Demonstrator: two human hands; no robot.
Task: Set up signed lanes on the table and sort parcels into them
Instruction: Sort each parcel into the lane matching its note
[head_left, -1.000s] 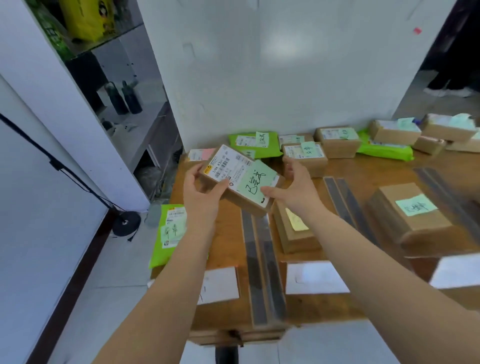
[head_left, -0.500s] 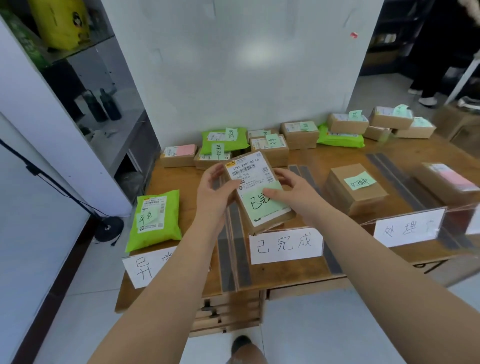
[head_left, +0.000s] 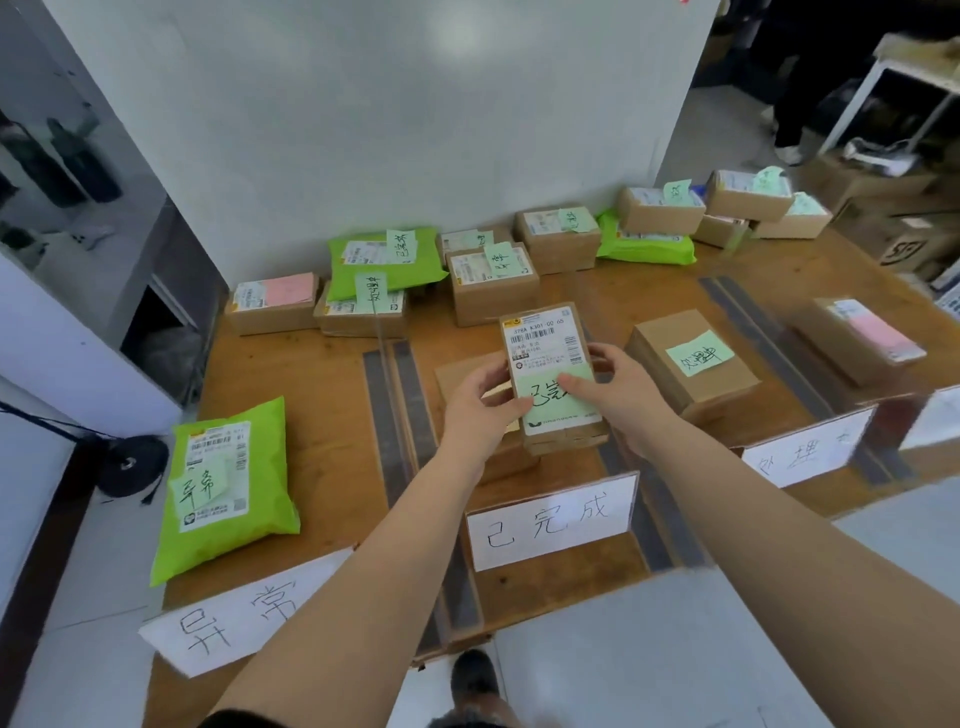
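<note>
A small cardboard parcel (head_left: 545, 343) with a shipping label and a green sticky note is gripped on both sides, my left hand (head_left: 480, 410) on its left edge and my right hand (head_left: 615, 389) on its right. It sits low over another brown box (head_left: 457, 374) in the middle lane, behind the white sign (head_left: 550, 519). Dark tape strips (head_left: 392, 415) mark the lanes on the wooden table (head_left: 322, 415). The left lane holds a green mailer bag (head_left: 223, 488) behind a white sign (head_left: 234, 618). A box with a green note (head_left: 691, 364) lies in the lane to the right.
Several unsorted boxes and green bags (head_left: 384, 260) line the back of the table along the white wall. A third sign (head_left: 810, 447) stands at the right front, with a pink-noted box (head_left: 862, 338) beyond it. Cardboard cartons (head_left: 893, 208) sit on the floor at right.
The parcel has come from the table's left side toward me and down into the middle lane, turning upright, both hands holding it throughout. The camera view has pulled back.
</note>
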